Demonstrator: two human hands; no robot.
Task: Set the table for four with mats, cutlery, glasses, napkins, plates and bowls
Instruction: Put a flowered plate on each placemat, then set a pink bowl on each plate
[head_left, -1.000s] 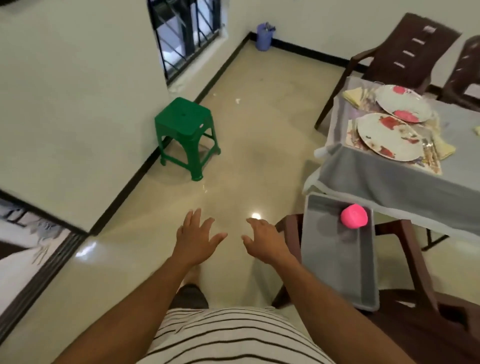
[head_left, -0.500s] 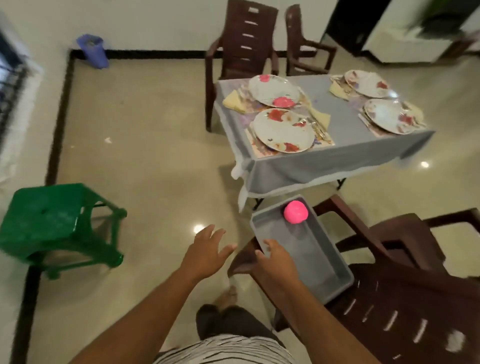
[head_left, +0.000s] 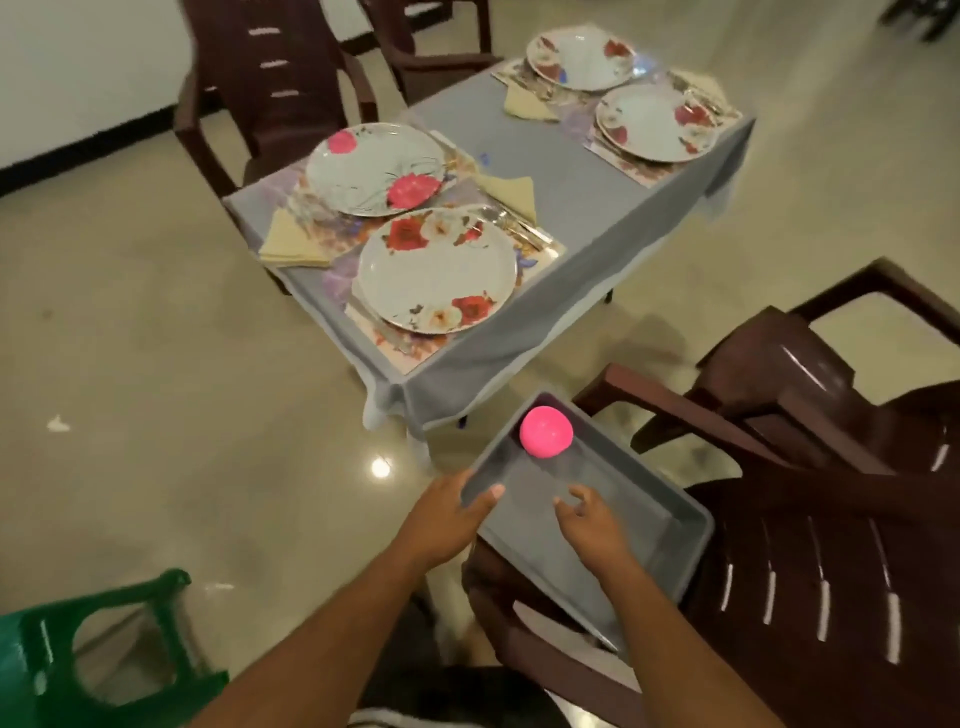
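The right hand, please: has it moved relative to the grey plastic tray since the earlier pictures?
Yes. The right hand has moved from the near rim of the grey plastic tray to over its inside, toward the pink ball.

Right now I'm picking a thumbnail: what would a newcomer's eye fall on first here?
The bright pink ball, at the far end of the grey tray on a brown chair. Next, four floral plates on the grey-clothed table beyond. The left hand is at the tray's near rim and the right hand hangs over its inside.
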